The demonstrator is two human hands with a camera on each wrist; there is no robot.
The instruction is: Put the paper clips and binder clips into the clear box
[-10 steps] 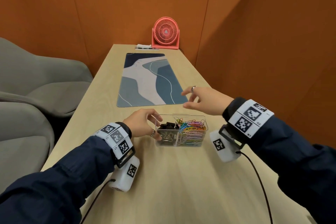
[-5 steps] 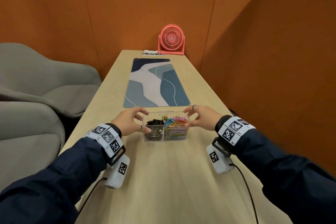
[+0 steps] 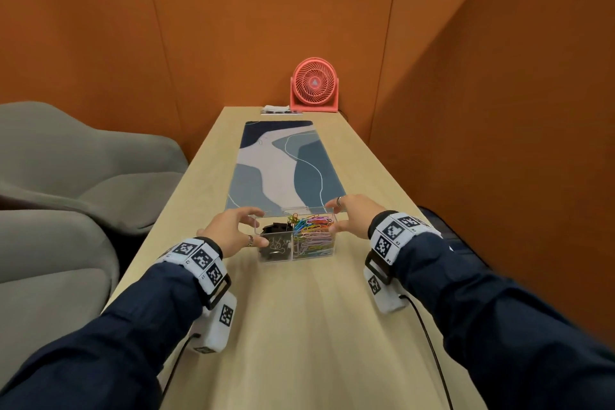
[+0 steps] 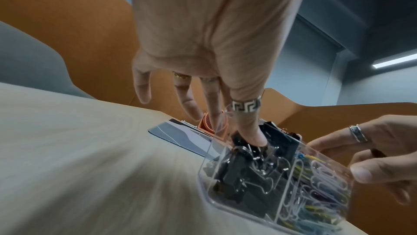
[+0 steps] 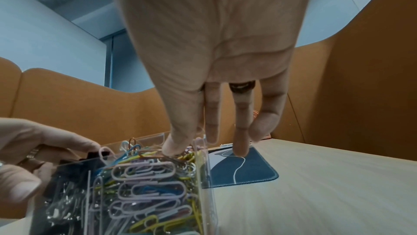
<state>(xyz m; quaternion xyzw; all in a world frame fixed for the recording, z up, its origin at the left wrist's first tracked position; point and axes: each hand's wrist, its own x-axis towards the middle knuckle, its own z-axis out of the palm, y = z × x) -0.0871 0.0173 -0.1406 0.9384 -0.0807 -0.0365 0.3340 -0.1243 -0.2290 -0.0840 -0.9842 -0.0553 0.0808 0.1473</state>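
Note:
The clear box (image 3: 296, 255) stands on the wooden table just in front of the desk mat. Black binder clips (image 3: 275, 230) fill its left compartment and coloured paper clips (image 3: 314, 232) its right one. My left hand (image 3: 244, 230) grips the box's left end, thumb on the near side and fingers curled over the far rim. My right hand (image 3: 347, 215) holds the right end the same way. In the left wrist view my ringed thumb presses among the binder clips (image 4: 243, 173). In the right wrist view my thumb rests on the paper clips (image 5: 146, 185).
A blue and white desk mat (image 3: 286, 170) lies beyond the box. A red fan (image 3: 314, 85) and a small white item (image 3: 276, 108) stand at the table's far end. Grey chairs (image 3: 83, 170) sit left of the table and an orange wall runs along its right side.
My right hand has come down from above the box and taken hold of its right end. My left hand has stayed on the left end. The head view has tilted up.

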